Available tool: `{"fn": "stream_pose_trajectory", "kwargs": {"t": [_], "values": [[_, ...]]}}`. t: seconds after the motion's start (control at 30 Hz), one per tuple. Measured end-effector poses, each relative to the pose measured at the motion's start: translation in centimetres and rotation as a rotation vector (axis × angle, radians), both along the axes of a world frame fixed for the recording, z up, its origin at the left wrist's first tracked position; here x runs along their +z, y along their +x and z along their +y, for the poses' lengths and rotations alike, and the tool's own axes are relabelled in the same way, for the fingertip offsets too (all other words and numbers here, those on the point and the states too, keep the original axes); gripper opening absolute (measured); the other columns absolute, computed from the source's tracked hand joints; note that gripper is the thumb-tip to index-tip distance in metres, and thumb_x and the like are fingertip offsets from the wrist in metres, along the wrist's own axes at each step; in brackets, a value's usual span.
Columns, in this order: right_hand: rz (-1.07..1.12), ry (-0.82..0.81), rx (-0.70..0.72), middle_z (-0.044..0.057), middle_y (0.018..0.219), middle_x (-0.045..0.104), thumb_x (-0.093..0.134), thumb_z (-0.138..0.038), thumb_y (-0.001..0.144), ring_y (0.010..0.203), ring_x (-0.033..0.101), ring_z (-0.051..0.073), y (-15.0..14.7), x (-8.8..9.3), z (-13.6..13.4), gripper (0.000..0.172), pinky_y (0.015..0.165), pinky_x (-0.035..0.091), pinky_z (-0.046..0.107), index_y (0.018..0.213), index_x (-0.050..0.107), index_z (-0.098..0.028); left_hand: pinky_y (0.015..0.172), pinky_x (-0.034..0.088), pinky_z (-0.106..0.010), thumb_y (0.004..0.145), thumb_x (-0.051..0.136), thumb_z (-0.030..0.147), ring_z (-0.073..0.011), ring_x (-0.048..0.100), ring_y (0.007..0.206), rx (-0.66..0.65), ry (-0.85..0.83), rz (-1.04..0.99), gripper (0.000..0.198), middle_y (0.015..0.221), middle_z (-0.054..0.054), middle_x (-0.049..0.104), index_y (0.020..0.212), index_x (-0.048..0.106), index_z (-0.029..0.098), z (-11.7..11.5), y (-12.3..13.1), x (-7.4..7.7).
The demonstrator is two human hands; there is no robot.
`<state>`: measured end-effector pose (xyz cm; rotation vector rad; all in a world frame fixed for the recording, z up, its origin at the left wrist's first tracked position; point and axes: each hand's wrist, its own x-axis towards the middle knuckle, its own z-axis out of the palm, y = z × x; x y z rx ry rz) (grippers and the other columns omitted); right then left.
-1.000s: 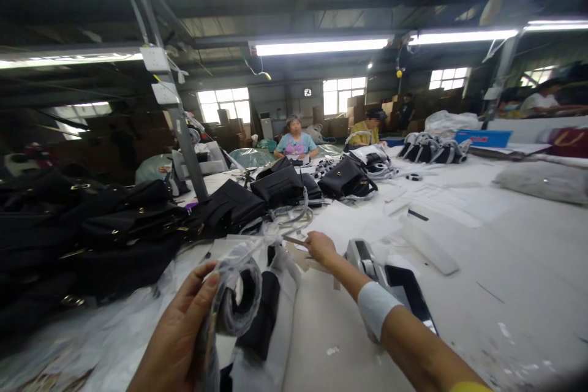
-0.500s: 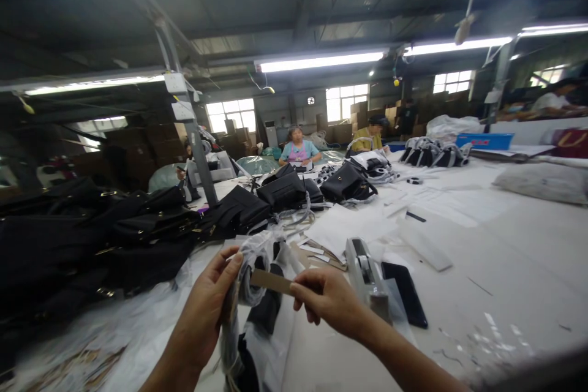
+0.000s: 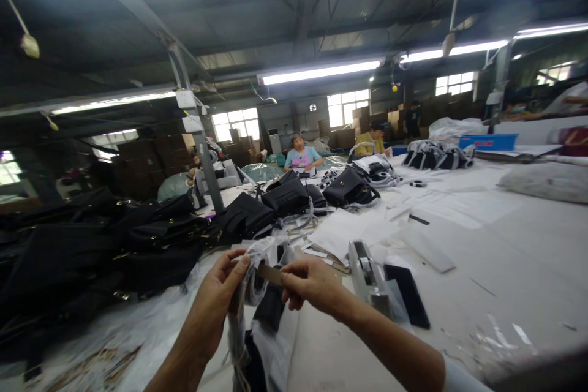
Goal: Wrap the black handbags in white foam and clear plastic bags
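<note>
My left hand (image 3: pixel 226 285) is closed around a coiled bag strap (image 3: pixel 256 285) wrapped in clear plastic, thumb on its upper edge. Between the thumb and fingers of my right hand (image 3: pixel 307 285) is a flat brown cardboard strip (image 3: pixel 271 274). The strip's far end lies at the opening of the coil; how deep it reaches is hidden. Beneath the coil are black pieces (image 3: pixel 271 307) in clear film, partly covered by my left hand. Right of my right hand stands a grey tape dispenser (image 3: pixel 365 266), with a black phone (image 3: pixel 407 295) beside it.
Black handbags (image 3: pixel 156 239) are heaped on the left, and more (image 3: pixel 285 193) lie ahead. Loose plastic film (image 3: pixel 133 343) spreads at the lower left. A metal post (image 3: pixel 206 165) rises beyond. Co-workers (image 3: pixel 303 156) sit across the white table (image 3: pixel 496 257), where a blue box (image 3: pixel 489 142) stands.
My right hand has moved left toward the coil with the cardboard strip, and less of the strip shows. My left hand still grips the strap. The view has shifted slightly.
</note>
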<state>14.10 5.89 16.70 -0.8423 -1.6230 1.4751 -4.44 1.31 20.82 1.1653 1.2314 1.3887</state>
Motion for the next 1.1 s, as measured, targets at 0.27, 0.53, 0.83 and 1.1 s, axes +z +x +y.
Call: {"fn": "stream_pose_trajectory", "kwargs": {"t": [0.27,0.53,0.83,1.1], "values": [[0.232,-0.148,0.071,0.0,0.07,0.065,0.081,-0.053,0.065,0.065,0.053,0.011,-1.9,1.4,0.5,0.038,0.067,0.041,0.026,0.077,0.077,-0.017,0.062,0.049,-0.026,0.071,0.077,0.052,-0.0207,0.069,0.075,0.013,0.06,0.052,0.053,0.096,-0.006,0.073,0.109,0.062,0.02,0.1,1.0,0.0],[0.48,-0.408,0.089,0.004,0.084,0.069,0.081,-0.032,0.059,0.082,0.059,0.015,-2.8,1.8,-1.1,0.028,0.078,0.046,0.026,0.079,0.074,-0.014,0.057,0.048,-0.023,0.075,0.075,0.052,-0.017,0.066,0.068,0.025,0.098,0.098,0.047,0.087,-0.004,0.072,0.107,0.061,0.019,-0.3,0.6,0.0],[0.484,-0.386,0.17,0.007,0.102,0.07,0.077,-0.047,0.076,0.097,0.063,0.017,-3.7,1.4,-1.2,0.04,0.085,0.049,0.026,0.102,0.073,-0.016,0.071,0.051,-0.028,0.083,0.069,0.046,-0.0214,0.068,0.085,0.029,0.171,0.129,0.037,0.094,-0.007,0.073,0.107,0.066,0.018,-1.2,-0.1,-0.1],[0.481,-0.345,0.103,0.008,0.109,0.069,0.078,-0.046,0.076,0.104,0.062,0.019,-4.3,1.1,-1.4,0.041,0.086,0.049,0.026,0.105,0.073,-0.017,0.072,0.049,-0.027,0.083,0.069,0.046,-0.0204,0.067,0.083,0.079,0.259,0.213,0.031,0.089,-0.004,0.073,0.101,0.07,0.02,-0.8,0.6,-0.6]]}}
